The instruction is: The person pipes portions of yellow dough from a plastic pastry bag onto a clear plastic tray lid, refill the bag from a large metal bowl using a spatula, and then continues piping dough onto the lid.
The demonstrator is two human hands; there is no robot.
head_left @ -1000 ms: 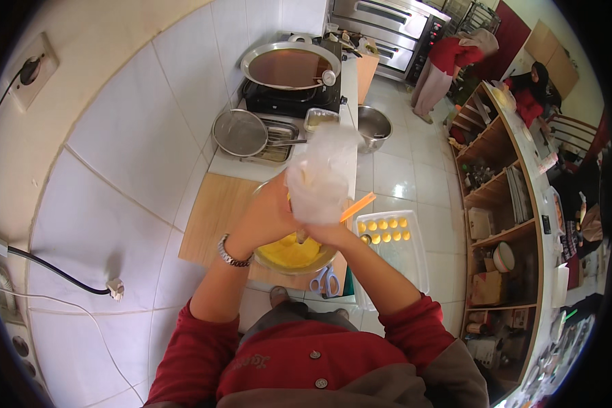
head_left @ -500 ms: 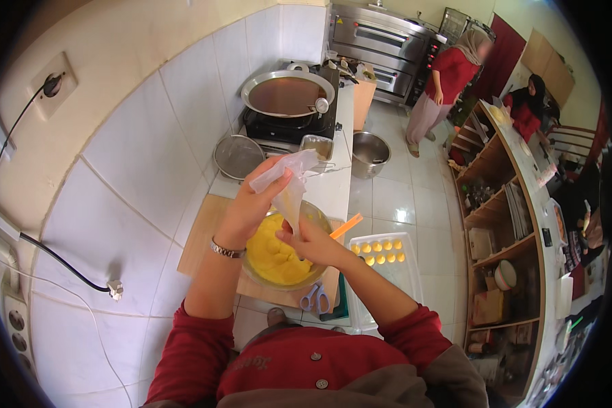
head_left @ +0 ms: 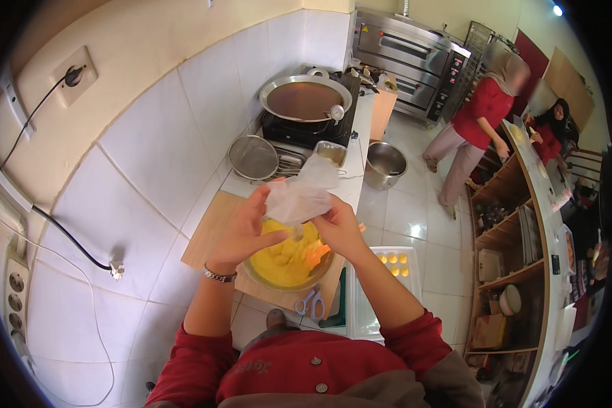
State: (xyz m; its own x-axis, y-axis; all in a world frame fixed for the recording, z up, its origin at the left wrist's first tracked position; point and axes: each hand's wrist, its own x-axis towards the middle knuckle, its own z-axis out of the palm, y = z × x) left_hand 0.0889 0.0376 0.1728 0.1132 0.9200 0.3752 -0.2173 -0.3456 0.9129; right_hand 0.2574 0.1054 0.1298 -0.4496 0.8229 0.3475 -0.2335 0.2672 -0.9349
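A clear plastic piping bag [head_left: 299, 197] hangs above a bowl [head_left: 283, 288] of thick yellow cream [head_left: 272, 264]. My right hand [head_left: 340, 230] pinches the bag's right side between thumb and fingers. On the other side, my left hand [head_left: 241, 234] has its thumb stretched out and its fingers apart, their tips next to the bag's left edge. An orange spatula [head_left: 316, 253] rests in the cream, partly hidden by my right hand. The bowl stands on a wooden board [head_left: 211, 234], with lilac-handled scissors [head_left: 311, 304] at its near edge.
Beyond the board are a mesh strainer [head_left: 253, 158], a small metal tin [head_left: 330, 153] and a wide pan of brown liquid [head_left: 304, 100] on a stove. A plastic tray [head_left: 370, 299] with yellow balls lies right. A steel pot [head_left: 385, 165] is on the floor; two people are near the shelves [head_left: 503, 255].
The bag has gone from narrow and gripped by both hands to spread wider. My left fingers have opened, and my right hand has risen. A standing person has leaned toward the shelves.
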